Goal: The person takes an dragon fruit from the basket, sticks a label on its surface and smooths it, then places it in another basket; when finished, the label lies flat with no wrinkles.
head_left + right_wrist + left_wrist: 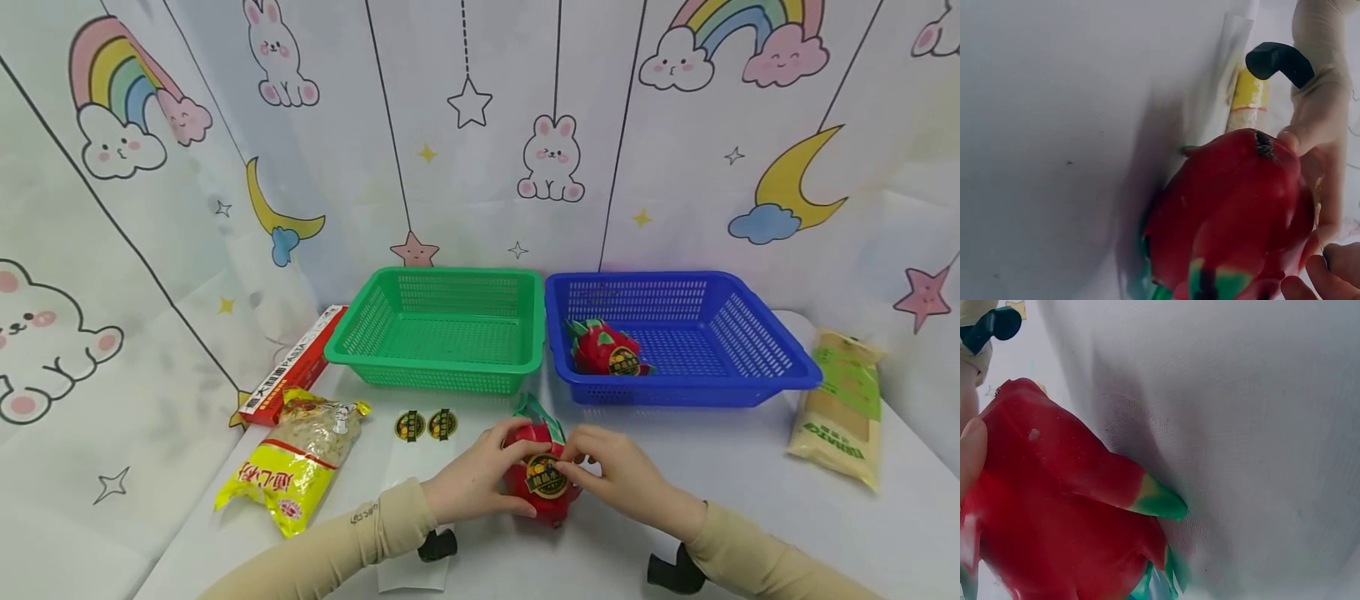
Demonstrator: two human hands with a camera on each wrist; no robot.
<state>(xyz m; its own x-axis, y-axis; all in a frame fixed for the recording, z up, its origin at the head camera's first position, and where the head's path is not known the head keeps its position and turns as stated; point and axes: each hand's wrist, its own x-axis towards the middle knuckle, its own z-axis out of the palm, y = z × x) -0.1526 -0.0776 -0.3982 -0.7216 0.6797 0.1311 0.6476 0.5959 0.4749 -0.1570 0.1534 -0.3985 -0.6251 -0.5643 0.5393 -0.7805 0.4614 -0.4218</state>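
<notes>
My left hand (480, 477) grips a red dragon fruit (553, 510) with green-tipped scales, its fingers over the top and thumb low on the near side. A round black-and-gold sticker (545, 476) faces up on this fruit. At the sticker's right edge, my right hand (621, 477) pinches it between thumb and forefinger. The right wrist view shows those fingertips (1335, 265) on the thin sticker edge beside the fruit (1229, 200). In the left wrist view the fruit (1066, 500) fills the lower left, and its sticker is hidden there.
A white backing strip (412, 467) with two more round stickers (426, 426) lies left of the fruit. Behind stand a green basket (435, 377) and a blue basket (675, 392) holding another stickered dragon fruit (596, 346). Packets (296, 462) and a red pasta box (292, 367) lie left; another packet (840, 408) lies right.
</notes>
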